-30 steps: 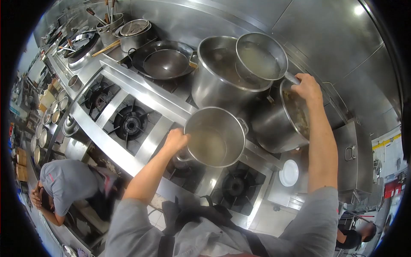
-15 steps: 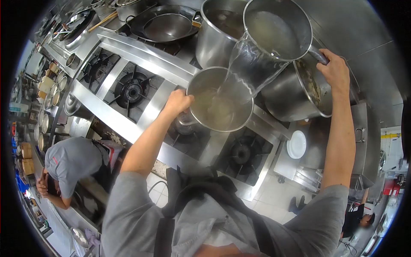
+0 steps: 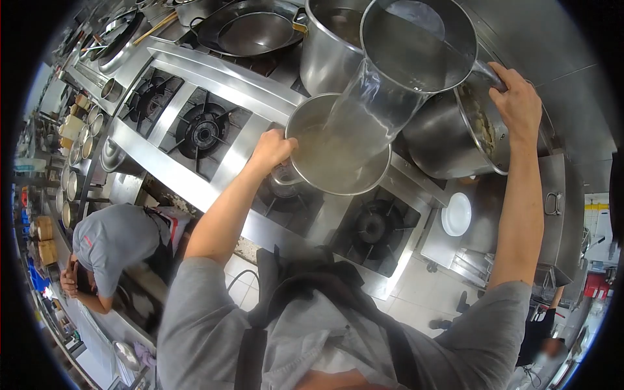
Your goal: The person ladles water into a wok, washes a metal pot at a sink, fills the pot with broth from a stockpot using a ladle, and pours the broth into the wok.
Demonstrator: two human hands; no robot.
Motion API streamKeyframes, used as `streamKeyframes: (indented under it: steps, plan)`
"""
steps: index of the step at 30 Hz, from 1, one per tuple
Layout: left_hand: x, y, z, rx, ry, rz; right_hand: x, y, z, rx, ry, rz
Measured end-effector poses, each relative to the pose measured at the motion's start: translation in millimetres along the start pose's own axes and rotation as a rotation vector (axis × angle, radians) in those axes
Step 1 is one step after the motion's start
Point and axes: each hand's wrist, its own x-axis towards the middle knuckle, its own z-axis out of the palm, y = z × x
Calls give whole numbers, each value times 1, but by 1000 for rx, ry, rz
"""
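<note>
My right hand [image 3: 519,101] is closed around the handle of a metal saucepan [image 3: 465,23], held tilted above a second pot. A broad sheet of clear liquid [image 3: 380,107] runs over the saucepan's rim. It falls into the lower steel pot [image 3: 300,123], where cloudy, pale liquid lies. My left hand [image 3: 274,151] grips that pot at its left side, fingers closed by the rim and handle; the exact hold is partly hidden. Behind the stream stands a tall steel stockpot [image 3: 325,55]. Right of it, another large pot [image 3: 432,146] leans over with pale contents.
Gas burners [image 3: 203,130] line the steel range, with another burner [image 3: 372,227] near my body. A black wok [image 3: 257,32] sits at the back. White plates [image 3: 456,214] rest on the right. One co-worker [image 3: 120,244] bends at left; another person [image 3: 539,338] is at lower right.
The saucepan has tipped further and the stream has grown wider. The liquid in the lower pot looks higher and more stirred up. My left hand keeps its hold.
</note>
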Motion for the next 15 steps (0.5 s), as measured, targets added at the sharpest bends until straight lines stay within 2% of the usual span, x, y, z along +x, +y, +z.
streamKeyframes:
  steps: [5, 10, 15]
  plan:
    - [-1, 0, 1, -45, -1, -2, -6, -2, 2, 0, 45, -10]
    - [-7, 8, -2, -41, -11, 1, -18, -7, 7, -7, 216, -153]
    - [0, -1, 0, -6, -5, 28, -43, -12, 21, -18, 281, -190]
